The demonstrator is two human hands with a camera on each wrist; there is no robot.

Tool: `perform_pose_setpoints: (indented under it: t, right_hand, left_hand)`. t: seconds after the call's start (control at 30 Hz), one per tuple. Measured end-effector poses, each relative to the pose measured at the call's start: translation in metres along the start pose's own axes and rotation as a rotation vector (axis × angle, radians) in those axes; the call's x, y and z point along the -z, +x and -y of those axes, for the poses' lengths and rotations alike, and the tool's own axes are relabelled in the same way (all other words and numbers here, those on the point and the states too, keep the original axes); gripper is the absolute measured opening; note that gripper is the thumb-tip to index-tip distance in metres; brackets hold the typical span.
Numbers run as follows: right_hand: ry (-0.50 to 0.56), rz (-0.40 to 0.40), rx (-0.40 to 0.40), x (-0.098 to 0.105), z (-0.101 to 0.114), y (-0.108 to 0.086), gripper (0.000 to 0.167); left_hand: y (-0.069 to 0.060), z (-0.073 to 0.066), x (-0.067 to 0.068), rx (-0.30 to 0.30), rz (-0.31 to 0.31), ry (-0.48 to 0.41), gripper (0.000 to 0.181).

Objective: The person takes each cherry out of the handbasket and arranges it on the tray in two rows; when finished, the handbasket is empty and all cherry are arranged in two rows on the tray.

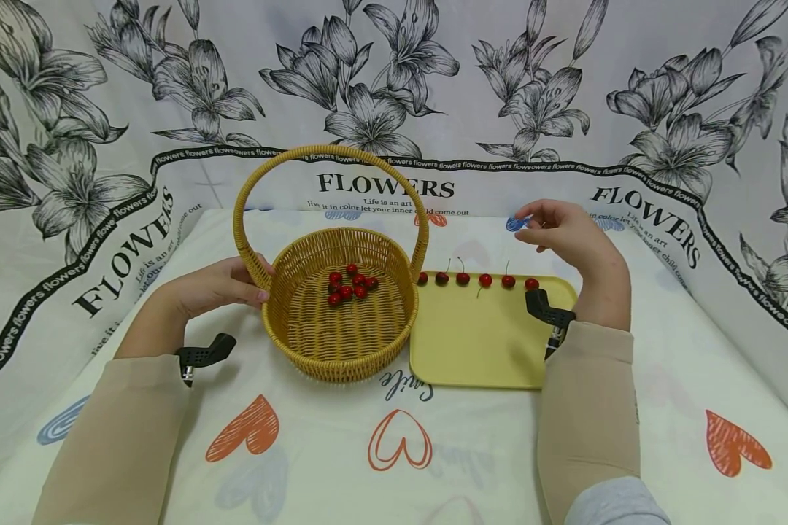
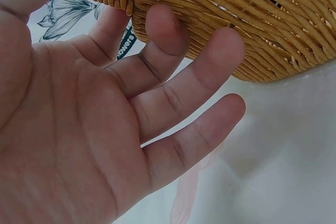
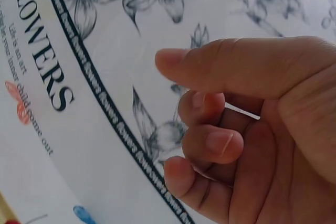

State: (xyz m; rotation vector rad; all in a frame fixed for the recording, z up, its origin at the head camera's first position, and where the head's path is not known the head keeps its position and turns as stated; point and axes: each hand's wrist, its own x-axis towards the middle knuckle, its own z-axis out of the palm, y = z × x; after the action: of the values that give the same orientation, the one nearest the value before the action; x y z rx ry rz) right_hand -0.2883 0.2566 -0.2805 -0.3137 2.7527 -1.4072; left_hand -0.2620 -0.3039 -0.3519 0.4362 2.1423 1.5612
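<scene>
Across the heart-printed cloth [image 1: 400, 503] from me, a person has a wicker basket [image 1: 346, 372] standing upright with a small cluster of red cherries [image 1: 346, 292] lying on its floor. Just beside it, to the right, sits a yellow tray [image 1: 473, 339], with more cherries in a row [image 1: 485, 280] along its far edge, several with stems poking up.

The left hand [image 1: 217, 286] grips the basket where the tall handle [image 1: 331, 149] meets the rim, thumb on one side and finger on the other. The right hand [image 1: 565, 232] has nothing in it; its fingers are loosely bent, thumb apart from them, raised near the row's right end.

To my eye this is the pause between two cherries, the moving hand free and the other steadying. Which way the fruit travels, I can't tell. The next move seems to call for a light pinch with thumb and fingertip, taking one cherry without nudging its neighbours, while the basket is kept from sliding.
</scene>
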Motion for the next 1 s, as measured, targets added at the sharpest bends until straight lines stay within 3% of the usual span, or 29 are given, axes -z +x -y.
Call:
perform_pose_setpoints:
  t: [0.33,0.5,0.73,1.0]
  right_hand:
    - [0.081,0.033,0.178,-0.025,0.047,-0.009,0.031]
    - [0.119,0.123,0.268,-0.047,0.067,-0.007,0.027]
    - [0.132,0.309,0.406,-0.084,0.091,-0.008,0.023]
    - [0.066,0.426,0.407,-0.126,0.101,-0.004,0.018]
  left_hand:
    - [0.0,-0.002,-0.001,0.003,0.0,0.022,0.032]
    - [-0.001,-0.002,-0.001,0.004,-0.003,0.024,0.032]
    - [-0.001,-0.002,-0.001,0.0,-0.001,0.018,0.032]
    - [-0.001,-0.001,-0.001,0.002,-0.006,0.036,0.034]
